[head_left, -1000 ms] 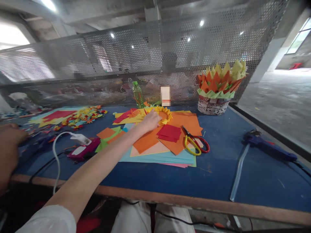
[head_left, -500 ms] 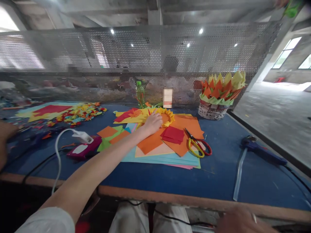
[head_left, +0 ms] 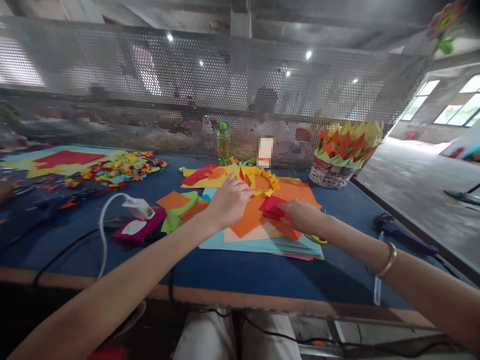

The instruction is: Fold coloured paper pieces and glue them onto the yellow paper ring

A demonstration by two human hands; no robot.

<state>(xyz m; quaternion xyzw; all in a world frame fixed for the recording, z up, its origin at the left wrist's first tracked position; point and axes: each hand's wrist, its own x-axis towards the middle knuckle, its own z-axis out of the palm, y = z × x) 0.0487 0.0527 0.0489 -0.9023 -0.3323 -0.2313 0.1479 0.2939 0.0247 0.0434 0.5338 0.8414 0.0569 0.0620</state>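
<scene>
My left hand (head_left: 231, 199) reaches over the paper pile, fingers stretched forward beside a ring of yellow folded paper points (head_left: 270, 181); I see nothing held in it. Small red folded pieces (head_left: 244, 176) lie just past its fingertips. My right hand (head_left: 303, 216), with a bangle at the wrist, closes its fingers on the right edge of some red paper squares (head_left: 272, 206). Orange sheets (head_left: 245, 220) lie under them, on top of light blue sheets (head_left: 258, 244). Mostly hidden beneath the right hand are scissors, with a bit of yellow handle (head_left: 318, 240) showing.
A basket with orange and yellow paper points (head_left: 333, 170) stands at the back right. A blue glue gun (head_left: 407, 235) lies at the right. To the left are a magenta power block (head_left: 138, 227) with a white plug and cable, and scattered paper scraps (head_left: 120, 170). A green bottle (head_left: 223, 145) stands behind.
My right hand has come up from below the table's front edge to the red squares, covering most of the scissors. The left hand stays near the yellow ring. The view has shifted slightly.
</scene>
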